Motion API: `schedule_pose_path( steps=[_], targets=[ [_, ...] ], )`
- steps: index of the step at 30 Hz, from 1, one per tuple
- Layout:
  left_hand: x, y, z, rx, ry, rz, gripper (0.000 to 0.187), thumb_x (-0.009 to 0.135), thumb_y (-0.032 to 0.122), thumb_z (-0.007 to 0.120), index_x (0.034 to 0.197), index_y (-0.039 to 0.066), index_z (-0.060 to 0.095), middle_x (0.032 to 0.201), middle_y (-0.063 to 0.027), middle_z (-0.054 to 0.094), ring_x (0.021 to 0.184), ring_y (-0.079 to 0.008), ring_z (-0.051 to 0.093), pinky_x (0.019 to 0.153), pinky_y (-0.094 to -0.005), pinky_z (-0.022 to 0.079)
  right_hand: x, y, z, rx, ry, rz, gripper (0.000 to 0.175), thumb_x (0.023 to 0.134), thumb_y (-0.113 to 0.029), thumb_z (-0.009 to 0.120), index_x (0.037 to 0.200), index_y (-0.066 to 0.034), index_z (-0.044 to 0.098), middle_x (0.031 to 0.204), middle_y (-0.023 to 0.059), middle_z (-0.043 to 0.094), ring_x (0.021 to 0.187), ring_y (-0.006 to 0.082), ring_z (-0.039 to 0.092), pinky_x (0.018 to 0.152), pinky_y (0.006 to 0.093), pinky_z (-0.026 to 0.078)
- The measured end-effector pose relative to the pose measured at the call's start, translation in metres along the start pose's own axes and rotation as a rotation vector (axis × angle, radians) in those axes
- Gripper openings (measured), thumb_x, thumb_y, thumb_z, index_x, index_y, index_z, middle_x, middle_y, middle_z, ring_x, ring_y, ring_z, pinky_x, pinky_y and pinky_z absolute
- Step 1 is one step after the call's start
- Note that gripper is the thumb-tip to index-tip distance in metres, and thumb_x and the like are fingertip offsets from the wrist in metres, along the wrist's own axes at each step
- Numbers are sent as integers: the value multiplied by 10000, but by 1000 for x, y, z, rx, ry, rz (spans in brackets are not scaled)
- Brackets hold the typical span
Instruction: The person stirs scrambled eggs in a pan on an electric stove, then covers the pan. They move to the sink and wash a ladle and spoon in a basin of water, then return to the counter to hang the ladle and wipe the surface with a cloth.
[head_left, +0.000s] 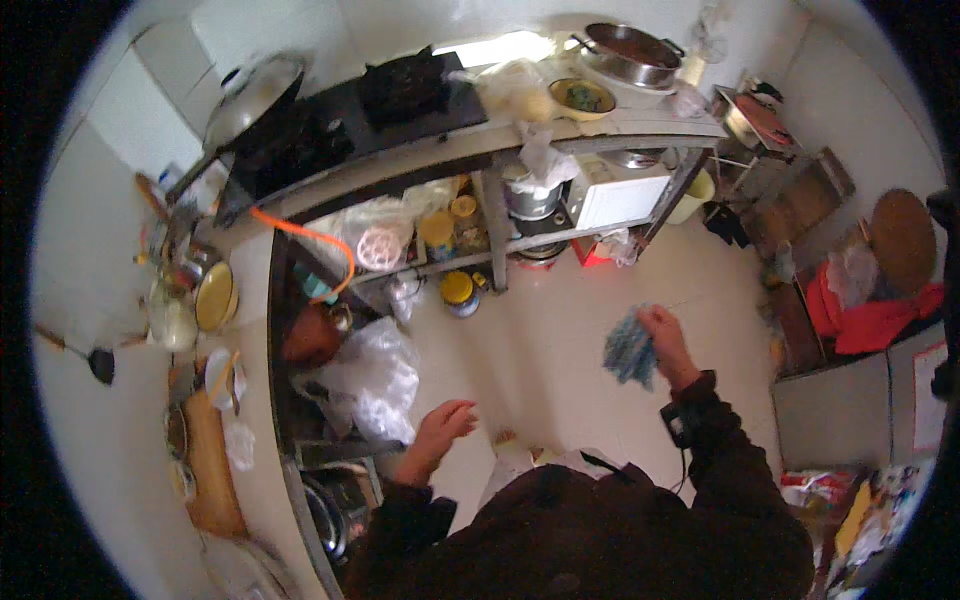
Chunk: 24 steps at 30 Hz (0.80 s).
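A crumpled blue-grey cloth (630, 349) hangs from my right hand (666, 341), pinched in the fingers above the tiled floor. On the other side, my left hand (442, 433) is held out in the air with nothing in it, its fingers loosely bent and a little blurred. Nearest to that hand is a large clear plastic bag (379, 375) on the floor by the left counter. My dark sleeves and jacket fill the bottom of the view.
Ahead runs a counter with a black gas stove (412, 90), a yellow bowl (582, 99) of greens and a steel pot (634, 56). An orange hose (319, 238) drops beneath it. A yellow-lidded jar (459, 292) stands on the floor. A cutting board (214, 465) lies left; a grey cabinet (832, 412) stands right.
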<state>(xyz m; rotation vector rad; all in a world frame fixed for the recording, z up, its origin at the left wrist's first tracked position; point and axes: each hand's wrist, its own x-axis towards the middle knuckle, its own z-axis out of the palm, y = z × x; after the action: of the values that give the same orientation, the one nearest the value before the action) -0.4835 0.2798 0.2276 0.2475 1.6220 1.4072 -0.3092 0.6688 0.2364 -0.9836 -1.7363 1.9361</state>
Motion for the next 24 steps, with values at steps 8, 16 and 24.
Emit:
schedule_pose_path(
  steps=[8,16,24],
  targets=[
    [99,86,139,-473,-518,-219,435,991,472,381,1233,135,510,1176,-40,564,1107,-180,524,911,-396,456,-47,-9,92,48,-182,-169,209,894,-188,603,999,-8,598,934,51,599,800,140,571,696,297,470],
    [130,87,268,-282,-515,-119,344,970,431,455,1047,110,552,943,-24,588,877,-139,587,708,-311,503,-50,-6,8,-384,175,-694,255,952,-211,489,1074,9,534,1012,213,583,837,354,583,685,410,466],
    [142,127,405,-308,-297,131,331,953,386,487,974,68,578,909,-23,577,845,-125,577,672,-269,478,-40,-35,-96,-421,238,-573,168,916,-203,510,945,-38,497,863,214,571,811,413,566,677,446,461]
  ],
)
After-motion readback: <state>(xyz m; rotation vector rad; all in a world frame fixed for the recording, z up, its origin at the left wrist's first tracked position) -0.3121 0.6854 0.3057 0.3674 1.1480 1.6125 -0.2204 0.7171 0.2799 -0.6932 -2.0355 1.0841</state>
